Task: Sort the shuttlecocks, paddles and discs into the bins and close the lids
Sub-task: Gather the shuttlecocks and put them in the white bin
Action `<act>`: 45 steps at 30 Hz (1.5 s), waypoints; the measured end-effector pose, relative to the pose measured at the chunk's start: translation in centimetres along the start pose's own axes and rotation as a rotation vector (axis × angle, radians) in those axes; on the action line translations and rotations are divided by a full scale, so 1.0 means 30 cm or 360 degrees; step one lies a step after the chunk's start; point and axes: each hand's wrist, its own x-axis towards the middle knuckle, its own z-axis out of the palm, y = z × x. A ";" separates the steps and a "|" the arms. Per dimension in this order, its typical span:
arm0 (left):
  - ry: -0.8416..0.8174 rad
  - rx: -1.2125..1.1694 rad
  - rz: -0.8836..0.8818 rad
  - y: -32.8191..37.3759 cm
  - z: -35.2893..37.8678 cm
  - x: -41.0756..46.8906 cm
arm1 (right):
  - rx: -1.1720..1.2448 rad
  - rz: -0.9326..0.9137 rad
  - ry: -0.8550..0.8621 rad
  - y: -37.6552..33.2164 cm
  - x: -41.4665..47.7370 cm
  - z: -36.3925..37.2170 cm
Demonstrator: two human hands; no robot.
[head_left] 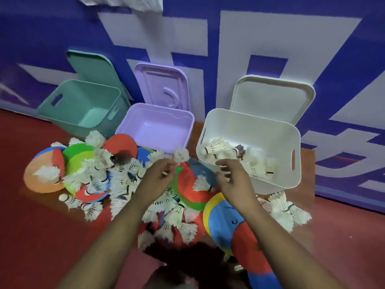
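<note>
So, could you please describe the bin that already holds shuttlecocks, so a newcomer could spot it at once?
Three open bins stand in a row on the red floor against the blue and white wall. Take the white bin at the right end. Unlike the teal bin and the purple bin, whose bottoms are bare, it has shuttlecocks inside.

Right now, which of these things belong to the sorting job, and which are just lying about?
Part of the job: heaped shuttlecocks, coloured discs, green bin, purple bin, white bin, their lids standing open behind; left hand pinching a shuttlecock, right hand beside the white bin.
Just there: blue wall banner, red floor, white cloth at the top edge.
</note>
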 end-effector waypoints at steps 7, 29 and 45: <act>0.0211 0.0135 -0.0308 -0.292 -0.111 -0.268 | -0.0187 0.0079 -0.0366 -0.011 -0.113 0.319; -0.0125 0.0629 0.0046 -0.698 -0.426 -0.038 | -0.0584 0.0216 0.0394 -0.237 0.194 0.945; -0.0278 -0.0389 0.0028 -0.538 -0.592 0.091 | 0.0550 0.0242 0.0387 -0.490 0.154 0.812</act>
